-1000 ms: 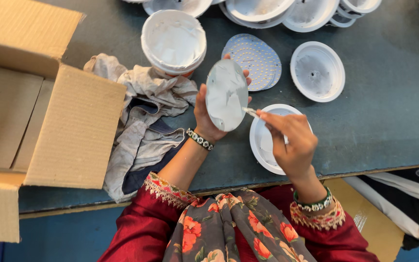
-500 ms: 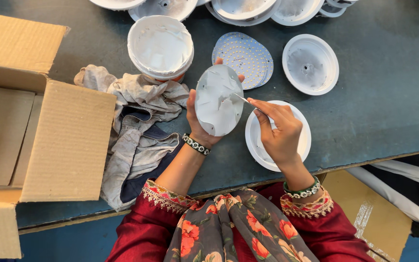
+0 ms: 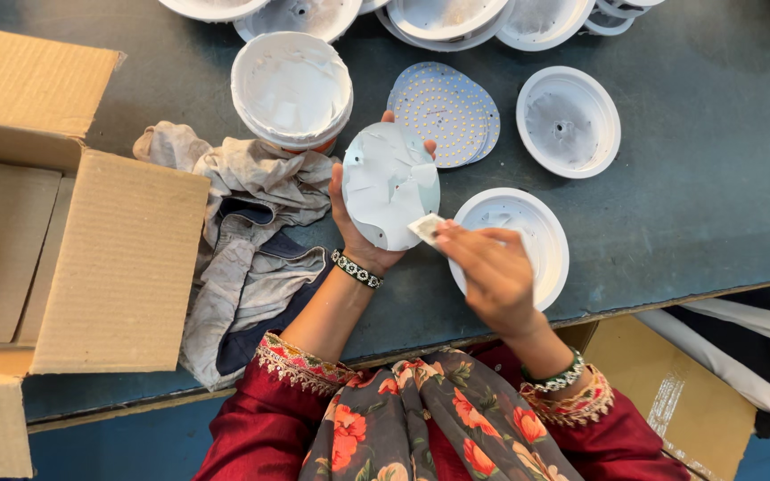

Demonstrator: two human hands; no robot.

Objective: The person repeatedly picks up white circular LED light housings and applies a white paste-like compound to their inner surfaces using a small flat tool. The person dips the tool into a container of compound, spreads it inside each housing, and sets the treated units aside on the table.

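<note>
My left hand [image 3: 356, 233] holds up a round white disc [image 3: 390, 184] smeared with white paste, its face tilted toward me. My right hand [image 3: 490, 272] pinches a small flat card-like spreader [image 3: 426, 228] whose tip touches the disc's lower right edge. Under my right hand lies a shallow round white housing [image 3: 528, 233] on the dark table. Just beyond the disc rests a stack of round boards dotted with small yellow points [image 3: 446, 111].
A white tub of paste [image 3: 291, 89] stands behind a crumpled grey rag [image 3: 242, 240]. An open cardboard box [image 3: 64, 240] fills the left. Another white housing [image 3: 569, 120] lies at right, and several more line the far edge. The table's front edge [image 3: 688, 294] runs close to me.
My right hand has slid down the disc from its middle right to its lower right edge with the spreader. The left hand keeps the disc held up.
</note>
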